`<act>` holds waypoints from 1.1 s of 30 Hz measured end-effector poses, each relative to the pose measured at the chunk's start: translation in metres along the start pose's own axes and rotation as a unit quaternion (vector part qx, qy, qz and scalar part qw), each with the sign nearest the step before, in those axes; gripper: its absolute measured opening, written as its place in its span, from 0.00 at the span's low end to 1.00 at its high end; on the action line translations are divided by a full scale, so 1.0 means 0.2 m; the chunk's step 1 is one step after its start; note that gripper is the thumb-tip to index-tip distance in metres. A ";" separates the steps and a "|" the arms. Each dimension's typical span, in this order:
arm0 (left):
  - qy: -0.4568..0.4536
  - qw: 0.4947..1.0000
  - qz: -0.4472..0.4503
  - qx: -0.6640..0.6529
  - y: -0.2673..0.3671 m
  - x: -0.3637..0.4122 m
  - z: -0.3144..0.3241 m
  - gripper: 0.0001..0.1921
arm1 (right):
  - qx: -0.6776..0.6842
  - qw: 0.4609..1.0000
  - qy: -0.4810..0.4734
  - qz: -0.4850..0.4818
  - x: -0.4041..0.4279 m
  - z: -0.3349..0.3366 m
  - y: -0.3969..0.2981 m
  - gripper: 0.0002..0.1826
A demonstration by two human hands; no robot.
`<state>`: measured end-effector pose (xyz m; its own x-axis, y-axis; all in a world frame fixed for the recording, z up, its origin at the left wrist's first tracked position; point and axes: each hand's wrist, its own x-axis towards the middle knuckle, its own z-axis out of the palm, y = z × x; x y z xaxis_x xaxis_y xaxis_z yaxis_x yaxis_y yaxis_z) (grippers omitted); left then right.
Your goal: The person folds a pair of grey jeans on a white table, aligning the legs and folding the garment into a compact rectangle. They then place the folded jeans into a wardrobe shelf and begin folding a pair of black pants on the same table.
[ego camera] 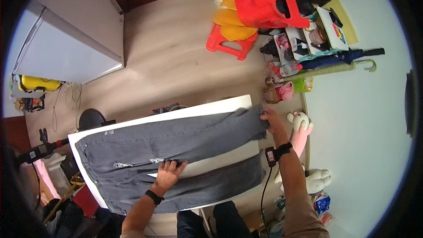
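Observation:
A pair of dark grey jeans (138, 138) lies spread on a white table (239, 103), waistband to the left and both legs running right. Two ripped patches with white threads show on the far leg. My right hand (273, 120) grips the hem of that leg past the table's right end. On the inner edge of the same leg, near a ripped patch, rests my left hand (168, 174), fingers curled on the denim; how firmly they pinch it cannot be told. The near leg (218, 181) lies apart from the far one, with white tabletop between.
Beyond the table stand red plastic stools (244, 44) and a small shelf unit (297, 44). Plush toys (300, 132) lie along the right wall. A black cable (263, 201) hangs from a device at my right wrist. A white cabinet (66, 46) stands at far left.

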<state>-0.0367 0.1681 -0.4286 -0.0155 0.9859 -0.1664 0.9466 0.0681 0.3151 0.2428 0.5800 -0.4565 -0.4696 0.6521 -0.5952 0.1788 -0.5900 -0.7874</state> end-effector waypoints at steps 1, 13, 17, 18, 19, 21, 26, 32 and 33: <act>0.017 1.000 -0.009 0.006 0.01 0.01 0.00 0.28 | -0.002 0.999 -0.001 0.038 -0.01 -0.03 0.01 0.24; 0.008 0.999 -0.035 0.001 0.03 -0.02 0.03 0.31 | -0.114 0.992 -0.029 -0.042 -0.09 0.02 -0.17 0.28; -0.011 0.998 -0.054 -0.017 0.02 -0.06 0.04 0.32 | -0.113 0.993 0.017 0.015 -0.08 0.16 -0.12 0.30; -0.012 0.998 -0.055 -0.018 0.02 -0.05 0.05 0.32 | -0.108 0.994 -0.002 0.032 -0.07 0.15 -0.11 0.30; -0.004 0.999 -0.046 -0.011 0.03 -0.04 0.05 0.33 | -0.050 0.997 -0.014 0.062 -0.05 0.12 -0.13 0.24; 0.004 1.000 -0.024 -0.011 0.04 -0.01 0.06 0.33 | -0.125 0.991 -0.011 0.046 0.03 -0.05 -0.08 0.21; -0.006 0.998 -0.057 0.001 0.04 -0.04 0.02 0.32 | 0.062 0.991 -0.053 -0.109 -0.03 0.08 -0.28 0.12; -0.022 0.997 -0.071 -0.003 0.05 -0.02 0.03 0.34 | -0.133 0.990 0.026 -0.038 0.08 -0.04 -0.02 0.16; -0.023 0.997 -0.071 -0.001 0.05 -0.01 0.03 0.34 | -0.110 0.992 0.051 -0.042 0.09 -0.04 -0.01 0.16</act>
<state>-0.0253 0.1655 -0.4298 -0.1354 0.9581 -0.2523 0.9353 0.2076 0.2866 0.2414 0.5966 -0.4661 -0.4038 0.7458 -0.5298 0.3311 -0.4207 -0.8446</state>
